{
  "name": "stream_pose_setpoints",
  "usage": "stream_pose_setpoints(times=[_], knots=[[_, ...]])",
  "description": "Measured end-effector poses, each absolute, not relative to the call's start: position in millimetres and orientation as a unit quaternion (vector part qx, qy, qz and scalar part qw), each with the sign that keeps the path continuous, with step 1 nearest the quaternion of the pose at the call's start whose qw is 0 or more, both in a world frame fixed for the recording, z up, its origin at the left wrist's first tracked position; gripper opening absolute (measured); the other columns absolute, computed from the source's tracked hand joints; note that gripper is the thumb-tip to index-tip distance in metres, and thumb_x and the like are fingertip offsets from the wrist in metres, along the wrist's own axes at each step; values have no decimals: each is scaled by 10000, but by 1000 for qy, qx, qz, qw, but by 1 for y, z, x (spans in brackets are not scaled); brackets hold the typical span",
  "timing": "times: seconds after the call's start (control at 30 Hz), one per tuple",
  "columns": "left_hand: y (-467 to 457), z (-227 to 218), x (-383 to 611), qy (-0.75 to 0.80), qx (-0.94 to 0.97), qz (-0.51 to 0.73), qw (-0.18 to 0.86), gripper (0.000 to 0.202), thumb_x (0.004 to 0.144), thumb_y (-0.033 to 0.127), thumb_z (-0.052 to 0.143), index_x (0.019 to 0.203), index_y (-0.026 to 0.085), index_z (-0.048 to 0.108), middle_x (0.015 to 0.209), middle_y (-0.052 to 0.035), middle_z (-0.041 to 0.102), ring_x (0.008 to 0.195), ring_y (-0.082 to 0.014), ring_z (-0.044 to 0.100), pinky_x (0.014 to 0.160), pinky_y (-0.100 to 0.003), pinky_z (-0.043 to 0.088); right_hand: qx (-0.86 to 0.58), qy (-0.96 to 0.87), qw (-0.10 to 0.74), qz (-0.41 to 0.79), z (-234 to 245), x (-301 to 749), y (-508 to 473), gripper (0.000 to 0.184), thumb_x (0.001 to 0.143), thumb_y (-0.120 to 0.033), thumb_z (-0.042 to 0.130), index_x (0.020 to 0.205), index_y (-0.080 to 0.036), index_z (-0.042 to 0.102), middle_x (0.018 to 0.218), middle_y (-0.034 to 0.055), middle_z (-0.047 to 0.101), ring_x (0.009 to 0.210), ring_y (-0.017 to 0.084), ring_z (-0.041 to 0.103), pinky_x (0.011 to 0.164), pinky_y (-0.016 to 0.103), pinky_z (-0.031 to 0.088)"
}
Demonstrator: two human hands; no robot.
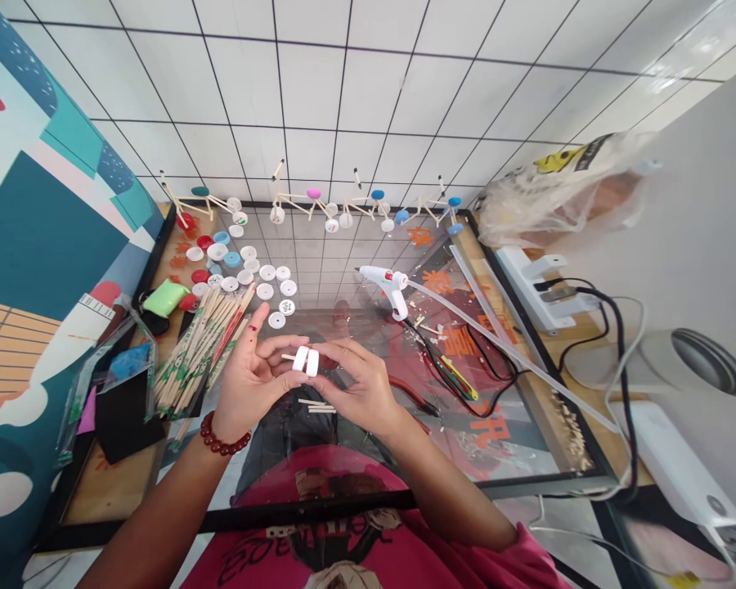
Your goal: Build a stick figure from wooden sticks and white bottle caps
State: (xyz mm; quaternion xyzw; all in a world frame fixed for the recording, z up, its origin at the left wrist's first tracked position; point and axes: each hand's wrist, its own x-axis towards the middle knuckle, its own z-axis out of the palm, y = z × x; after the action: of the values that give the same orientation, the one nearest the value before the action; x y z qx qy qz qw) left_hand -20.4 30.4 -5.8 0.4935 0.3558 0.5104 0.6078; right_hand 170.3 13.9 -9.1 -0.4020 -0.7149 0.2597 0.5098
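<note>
Pinched in my left hand [249, 380] is a white bottle cap [299, 358] with a thin wooden stick [288, 357] poking out on its left side. My right hand [359, 383] grips a second white bottle cap [312, 363] between thumb and fingers. The two caps stand on edge side by side, close together; I cannot tell if they touch. Below the hands lie several short cut sticks [317, 406]. Loose white caps [276, 320] with small centre holes are spread beyond my left hand. A bundle of wooden chopsticks [199, 352] lies left of it.
A white glue gun [383, 282] rests on the glass tabletop [319, 286], near a yellow cutter [459, 376] and red-handled pliers [414, 395]. Several stick-and-cap figures [310, 204] line the back edge. A power strip [531, 286], cables and a plastic bag [564, 196] stand right.
</note>
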Motion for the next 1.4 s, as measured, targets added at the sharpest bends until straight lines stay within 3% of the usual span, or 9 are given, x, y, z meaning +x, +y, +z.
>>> stream_pose_setpoints(times=[0.23,0.4,0.57,0.7,0.83,1.1,1.23,1.4], knots=[[30,-4,-19,368,491,511,602,1096,691,111,897,1583,312,293,1054,-33,787,899,-154,775,782,-240,644,-416,-720,501,239,-14,170,13,266,930,-237,704,1196,-238,688,982,62,723,832,167,693,750,297,599],[28,1,-15,379,494,502,601,1069,725,119,865,1588,298,260,1057,-30,757,874,-138,760,783,-241,634,-424,-731,490,213,-19,171,13,262,952,-265,689,1212,-240,682,956,62,712,793,168,686,718,298,600],[30,6,-18,420,469,463,624,1195,705,151,873,1624,247,115,1044,-47,745,865,-141,732,767,-247,618,-401,-763,463,206,-17,180,16,467,927,-336,744,1369,-274,607,1110,93,695,972,210,702,846,346,618],[34,8,-23,450,445,395,666,1273,663,142,886,1638,253,75,1013,-40,736,829,-147,715,711,-243,596,-360,-820,399,198,-12,190,19,543,986,-224,644,1497,-322,493,1248,103,623,1121,217,652,932,381,597],[34,10,-25,457,458,349,678,1258,689,157,876,1645,275,67,980,-26,731,810,-141,707,699,-236,576,-333,-856,355,172,-12,190,19,455,994,-154,579,1423,-303,561,1211,99,641,1078,212,657,876,378,596],[27,-3,-15,400,428,458,669,1135,702,201,894,1611,264,218,1089,-67,750,970,-176,734,904,-326,597,-401,-766,473,171,-19,171,12,305,910,-149,661,1190,-262,615,1038,76,689,878,190,684,770,332,600],[22,-11,-7,391,409,505,652,1045,736,220,875,1586,263,270,1128,-85,761,988,-185,747,888,-324,608,-417,-738,500,177,-23,165,10,293,892,-142,679,1143,-268,594,1002,52,682,771,157,647,703,301,583],[22,-7,-7,432,451,506,595,1058,747,229,859,1600,226,233,1135,-115,775,1018,-208,750,850,-317,622,-404,-738,485,240,-13,171,12,378,857,-218,733,1203,-252,585,1046,70,667,871,188,659,801,348,591]])
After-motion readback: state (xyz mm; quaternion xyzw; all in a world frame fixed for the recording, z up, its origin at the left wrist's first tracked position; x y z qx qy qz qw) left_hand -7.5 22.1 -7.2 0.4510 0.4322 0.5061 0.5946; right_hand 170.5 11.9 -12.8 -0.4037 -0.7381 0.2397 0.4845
